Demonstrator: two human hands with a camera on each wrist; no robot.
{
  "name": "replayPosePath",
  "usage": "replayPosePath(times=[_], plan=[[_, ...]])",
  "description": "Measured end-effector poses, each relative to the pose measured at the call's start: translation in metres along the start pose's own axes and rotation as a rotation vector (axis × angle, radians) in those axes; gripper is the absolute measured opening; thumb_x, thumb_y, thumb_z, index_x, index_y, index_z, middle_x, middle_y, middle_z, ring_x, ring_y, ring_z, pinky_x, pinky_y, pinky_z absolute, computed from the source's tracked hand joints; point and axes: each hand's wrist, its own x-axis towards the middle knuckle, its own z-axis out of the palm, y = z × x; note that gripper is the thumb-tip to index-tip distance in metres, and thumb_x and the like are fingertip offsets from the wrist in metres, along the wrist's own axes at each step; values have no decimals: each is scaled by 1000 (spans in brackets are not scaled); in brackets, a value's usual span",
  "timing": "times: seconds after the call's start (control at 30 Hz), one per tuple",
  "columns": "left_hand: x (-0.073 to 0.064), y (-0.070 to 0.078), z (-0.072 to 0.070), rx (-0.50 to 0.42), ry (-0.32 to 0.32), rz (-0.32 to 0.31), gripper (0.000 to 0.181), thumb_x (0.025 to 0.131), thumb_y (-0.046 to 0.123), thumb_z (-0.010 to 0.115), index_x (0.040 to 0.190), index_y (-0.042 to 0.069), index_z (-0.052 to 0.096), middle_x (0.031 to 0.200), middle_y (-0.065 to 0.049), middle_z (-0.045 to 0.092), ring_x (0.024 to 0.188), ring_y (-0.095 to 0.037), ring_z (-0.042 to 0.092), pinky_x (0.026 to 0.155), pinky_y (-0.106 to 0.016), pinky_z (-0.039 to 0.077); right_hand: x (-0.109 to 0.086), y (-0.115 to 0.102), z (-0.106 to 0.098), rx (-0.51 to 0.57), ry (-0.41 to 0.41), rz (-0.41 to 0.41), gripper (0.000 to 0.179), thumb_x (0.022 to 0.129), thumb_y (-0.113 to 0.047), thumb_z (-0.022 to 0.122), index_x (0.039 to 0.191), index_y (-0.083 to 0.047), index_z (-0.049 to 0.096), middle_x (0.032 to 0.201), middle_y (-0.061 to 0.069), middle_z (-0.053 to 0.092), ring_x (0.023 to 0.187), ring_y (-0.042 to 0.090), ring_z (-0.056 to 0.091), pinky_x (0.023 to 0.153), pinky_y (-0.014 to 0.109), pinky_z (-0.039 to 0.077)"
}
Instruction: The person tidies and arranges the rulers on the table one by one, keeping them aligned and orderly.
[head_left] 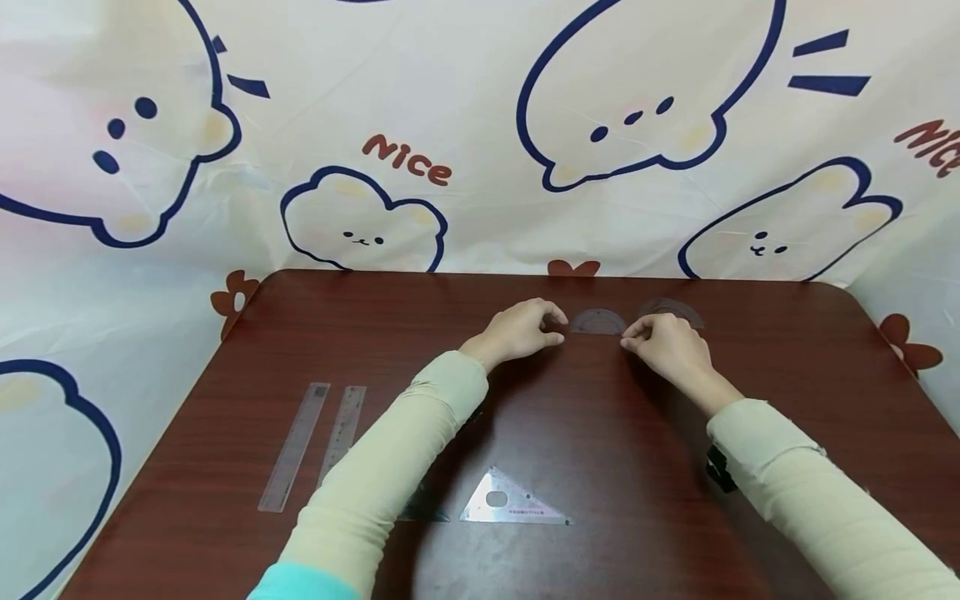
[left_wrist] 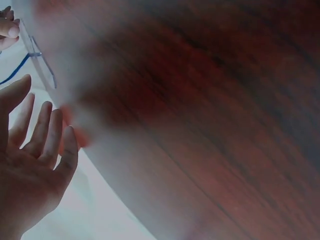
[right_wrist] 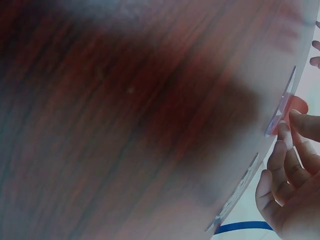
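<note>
A clear semicircular protractor point(head_left: 597, 321) is near the table's far edge, between the two hands. My right hand point(head_left: 670, 346) pinches its right corner between thumb and fingertips. In the right wrist view, this protractor point(right_wrist: 283, 102) is seen nearly edge-on, with the thumb and index finger at its near end. My left hand point(head_left: 521, 329) is just left of the protractor, its fingers relaxed and parted and holding nothing. The left wrist view shows the left hand point(left_wrist: 37, 160) palm up to the camera. A second protractor point(head_left: 678, 308) lies beyond the right hand, partly hidden by it.
Two clear rulers, a left one point(head_left: 295, 450) and a right one point(head_left: 345, 429), lie on the dark wooden table point(head_left: 637, 533). A clear set square point(head_left: 510, 500) lies at the front; another point(head_left: 426, 507) is partly hidden by the left sleeve. A printed cloth point(head_left: 480, 100) hangs behind.
</note>
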Motion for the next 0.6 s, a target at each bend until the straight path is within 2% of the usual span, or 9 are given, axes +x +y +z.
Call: replayPosePath(times=[0.3,0.47,0.6], plan=[[16,4,0,-28,1,-5,29,97,27,67,125,20,65,125,6,61,112,-12,57,96,-37,44,8,2,-5,26,-1,51,17,94,-22,68,101,-9,76,94,8,72,93,31,63,82,57,44],[24,5,4,-11,4,-29,33,98,28,65,130,19,63,129,4,60,119,-13,55,98,-38,43,12,3,-4,42,-7,74,18,94,-21,66,103,-8,75,98,11,72,99,34,62,91,61,40],[26,9,8,1,1,-40,36,98,29,64,133,19,62,133,1,59,125,-15,52,100,-41,42,14,4,-3,41,1,91,18,94,-20,65,104,-9,76,104,13,71,105,38,60,93,61,40]])
